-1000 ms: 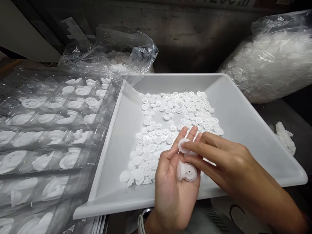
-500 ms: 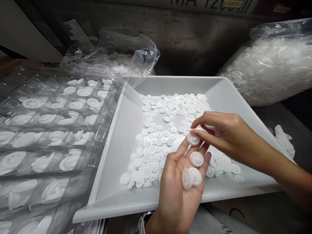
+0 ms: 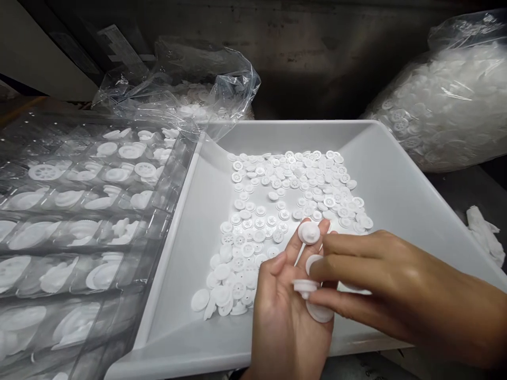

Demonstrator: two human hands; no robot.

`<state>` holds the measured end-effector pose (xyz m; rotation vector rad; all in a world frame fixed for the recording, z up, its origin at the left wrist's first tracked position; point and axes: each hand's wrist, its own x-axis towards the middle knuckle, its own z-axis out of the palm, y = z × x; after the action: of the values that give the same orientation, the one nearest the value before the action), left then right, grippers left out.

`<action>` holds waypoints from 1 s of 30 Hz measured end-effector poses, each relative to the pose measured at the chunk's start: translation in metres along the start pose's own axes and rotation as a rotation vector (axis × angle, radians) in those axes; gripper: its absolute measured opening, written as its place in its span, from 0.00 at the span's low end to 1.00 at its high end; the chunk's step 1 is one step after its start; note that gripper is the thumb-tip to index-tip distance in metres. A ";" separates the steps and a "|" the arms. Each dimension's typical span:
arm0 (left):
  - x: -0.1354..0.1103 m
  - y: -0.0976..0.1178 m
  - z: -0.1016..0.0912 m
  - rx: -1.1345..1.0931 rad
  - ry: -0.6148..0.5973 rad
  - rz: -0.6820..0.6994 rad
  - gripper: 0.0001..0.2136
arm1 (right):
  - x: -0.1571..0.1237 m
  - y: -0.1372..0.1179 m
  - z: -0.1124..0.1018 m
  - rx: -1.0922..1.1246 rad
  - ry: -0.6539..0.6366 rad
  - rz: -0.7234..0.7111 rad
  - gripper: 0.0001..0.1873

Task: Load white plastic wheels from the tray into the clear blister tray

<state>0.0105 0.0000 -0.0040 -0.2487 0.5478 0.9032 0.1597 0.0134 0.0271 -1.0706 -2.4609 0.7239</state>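
My left hand lies palm up and open, fingers spread, low in the centre of the frame above the near part of the tray. It carries four white plastic gears. The top gear sits hub upward across my first two fingers. The second gear lies just below it, partly covered. The third gear lies tilted on the palm, with the fourth gear at the palm's right edge.

My right hand enters from the right, its fingers extended across the left palm and touching the lower gears. The grip is narrow, but my thumb is hidden, so I cannot tell whether it holds a gear or only steadies them.

Loose gears lie spread in the centre of the white tray. Clear blister trays of white parts fill the left of the frame. Plastic bags of parts lie at upper centre and upper right.

Handling note: keep the left palm level, take each gear by its rim, and work above the tray so that a dropped gear lands there.
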 end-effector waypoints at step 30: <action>0.002 0.000 -0.007 -0.048 -0.041 0.056 0.18 | -0.012 0.016 -0.009 -0.033 0.188 0.131 0.10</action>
<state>0.0093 -0.0013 -0.0112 -0.2593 0.4976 0.9745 0.1811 0.0162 0.0237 -1.2615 -2.2675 0.5933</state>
